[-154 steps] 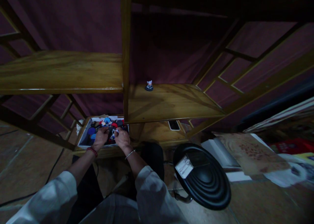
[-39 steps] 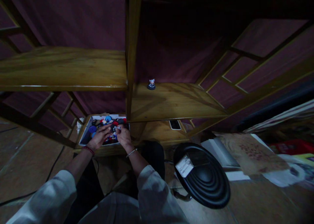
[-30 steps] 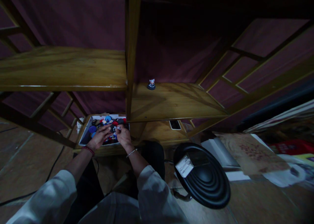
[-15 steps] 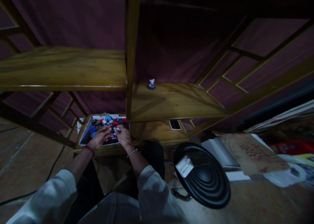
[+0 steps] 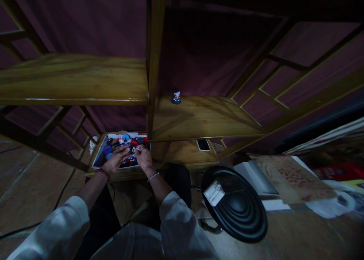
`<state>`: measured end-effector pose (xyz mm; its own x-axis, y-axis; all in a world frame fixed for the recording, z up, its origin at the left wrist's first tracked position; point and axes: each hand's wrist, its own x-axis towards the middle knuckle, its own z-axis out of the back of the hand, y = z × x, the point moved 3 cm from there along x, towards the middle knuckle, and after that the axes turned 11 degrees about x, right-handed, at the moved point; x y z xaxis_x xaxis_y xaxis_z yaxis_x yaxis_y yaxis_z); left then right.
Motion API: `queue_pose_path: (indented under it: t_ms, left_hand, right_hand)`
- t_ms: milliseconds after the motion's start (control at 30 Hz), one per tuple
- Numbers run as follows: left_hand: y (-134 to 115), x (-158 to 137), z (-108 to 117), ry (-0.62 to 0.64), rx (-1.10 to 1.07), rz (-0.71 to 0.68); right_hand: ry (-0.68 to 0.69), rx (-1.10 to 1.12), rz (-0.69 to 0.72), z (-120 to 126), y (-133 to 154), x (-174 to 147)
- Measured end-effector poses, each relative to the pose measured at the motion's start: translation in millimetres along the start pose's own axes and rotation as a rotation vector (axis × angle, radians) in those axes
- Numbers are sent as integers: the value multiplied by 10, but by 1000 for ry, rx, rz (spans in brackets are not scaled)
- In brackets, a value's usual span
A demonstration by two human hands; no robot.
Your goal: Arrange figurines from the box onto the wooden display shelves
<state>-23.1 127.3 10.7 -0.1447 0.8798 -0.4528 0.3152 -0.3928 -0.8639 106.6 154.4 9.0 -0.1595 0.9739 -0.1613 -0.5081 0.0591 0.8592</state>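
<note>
Both hands are over a white-rimmed box (image 5: 98,159) full of small figurines in blue, red and black. Between my fingers is a small figurine (image 5: 133,150) with a round dark base and a black-and-white body. My left hand (image 5: 116,159) has its fingertips closed against the base side. My right hand (image 5: 144,158) pinches the other end between thumb and fingers. Its details are dim and partly covered by the fingers. Another little figurine (image 5: 176,98), white-headed on a dark base, stands upright on the right-hand shelf (image 5: 204,117).
A phone (image 5: 203,145) lies on the lower board. To the right, a black round stool (image 5: 241,214) carries a small box (image 5: 214,193). Cardboard and paper (image 5: 298,176) lie beyond it. A wooden upright (image 5: 156,62) divides the shelves, and a higher shelf (image 5: 74,79) overhangs the box.
The figurine between my hands has turned slightly, with its dark base showing more. My hands stay in nearly the same place.
</note>
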Motion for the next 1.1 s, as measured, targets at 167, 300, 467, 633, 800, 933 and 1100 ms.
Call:
queue_pose_path:
  t_ms: [167, 300, 467, 633, 800, 933, 1100]
  left_hand:
    - [6, 6, 11, -13, -20, 5]
    - [21, 22, 26, -7, -32, 1]
    - [25, 35, 34, 8, -36, -5]
    - [36, 46, 45, 9, -31, 3]
    - [48, 53, 56, 19, -24, -5]
    - [40, 47, 45, 18, -13, -6]
    - [23, 30, 30, 25, -12, -11]
  right_hand:
    - [3, -12, -16, -20, -31, 24]
    - [6, -28, -22, -35, -42, 36]
    - [10, -28, -23, -26, -28, 35]
    - [10, -67, -14, -12, -10, 25]
    - [14, -86, -6, -25, -26, 29]
    - [10, -82, -10, -30, -33, 26]
    - [8, -78, -7, -34, -31, 24]
